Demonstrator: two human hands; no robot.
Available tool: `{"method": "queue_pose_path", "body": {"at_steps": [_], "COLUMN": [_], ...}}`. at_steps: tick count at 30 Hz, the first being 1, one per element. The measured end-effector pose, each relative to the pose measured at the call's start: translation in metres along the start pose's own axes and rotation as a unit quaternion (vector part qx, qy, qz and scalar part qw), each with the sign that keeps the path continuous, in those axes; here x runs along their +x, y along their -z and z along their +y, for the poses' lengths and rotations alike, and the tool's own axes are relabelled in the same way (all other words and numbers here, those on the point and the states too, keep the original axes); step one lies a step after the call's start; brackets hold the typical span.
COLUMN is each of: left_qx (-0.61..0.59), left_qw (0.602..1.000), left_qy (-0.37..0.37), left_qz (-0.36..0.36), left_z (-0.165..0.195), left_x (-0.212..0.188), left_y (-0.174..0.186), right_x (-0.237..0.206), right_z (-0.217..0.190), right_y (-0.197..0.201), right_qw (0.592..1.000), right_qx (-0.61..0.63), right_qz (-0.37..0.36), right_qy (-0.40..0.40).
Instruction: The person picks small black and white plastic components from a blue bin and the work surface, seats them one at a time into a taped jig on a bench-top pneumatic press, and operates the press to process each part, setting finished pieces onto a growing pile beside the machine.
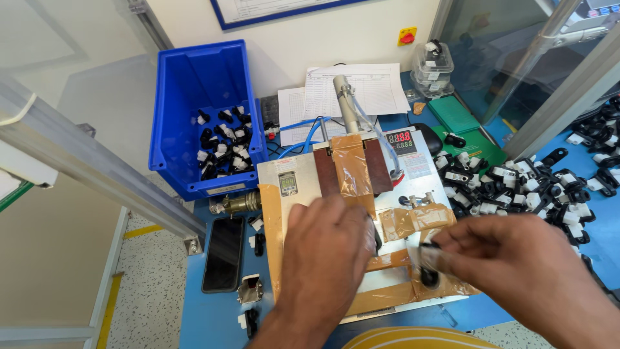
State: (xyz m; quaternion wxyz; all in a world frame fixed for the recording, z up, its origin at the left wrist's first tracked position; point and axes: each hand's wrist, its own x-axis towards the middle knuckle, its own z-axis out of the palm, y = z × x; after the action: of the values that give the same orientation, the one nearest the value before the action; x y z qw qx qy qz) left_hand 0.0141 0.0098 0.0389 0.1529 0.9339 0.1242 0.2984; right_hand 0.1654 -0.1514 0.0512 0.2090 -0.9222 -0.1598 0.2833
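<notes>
My left hand (pixel 326 255) lies palm down on the small bench machine (pixel 303 178), a metal plate patched with brown tape; what is under the fingers is hidden. My right hand (pixel 510 258) sits to the right of it, fingers pinched on a small black and white plastic part (pixel 427 253) just above the taped front right corner of the plate. A black part (pixel 429 278) rests on the plate below that hand. A vertical metal cylinder (pixel 346 103) rises behind the plate.
A blue bin (pixel 169 129) with several black and white parts stands at back left. A heap of the same parts (pixel 516 187) spreads on the blue table at right. A dark phone (pixel 223 253) lies at left. Papers, a red-digit display (pixel 400 138), stacked clear tubs (pixel 431 64).
</notes>
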Motion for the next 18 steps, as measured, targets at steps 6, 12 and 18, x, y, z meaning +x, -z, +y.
{"method": "queue_pose_path", "body": {"at_steps": [6,12,18], "left_qx": [0.046,0.059,0.118], "left_qw": [0.988,0.979,0.966], "left_qy": [0.057,0.179,0.220], "left_qz": [0.138,0.078,0.074], "left_z": [-0.013,-0.035,-0.093], "left_x": [-0.021,-0.069,-0.033], "left_y": [0.053,0.043,0.036], "right_x": [-0.006,0.000,-0.001], "right_z": [-0.066,-0.093,-0.082], "right_y": [-0.021,-0.040,-0.051], "right_qw": [0.997,0.975,0.982], "right_qx": [-0.005,-0.144,-0.084], "right_qz": [-0.009,0.051,0.081], "right_qy": [0.080,0.163,0.145]}}
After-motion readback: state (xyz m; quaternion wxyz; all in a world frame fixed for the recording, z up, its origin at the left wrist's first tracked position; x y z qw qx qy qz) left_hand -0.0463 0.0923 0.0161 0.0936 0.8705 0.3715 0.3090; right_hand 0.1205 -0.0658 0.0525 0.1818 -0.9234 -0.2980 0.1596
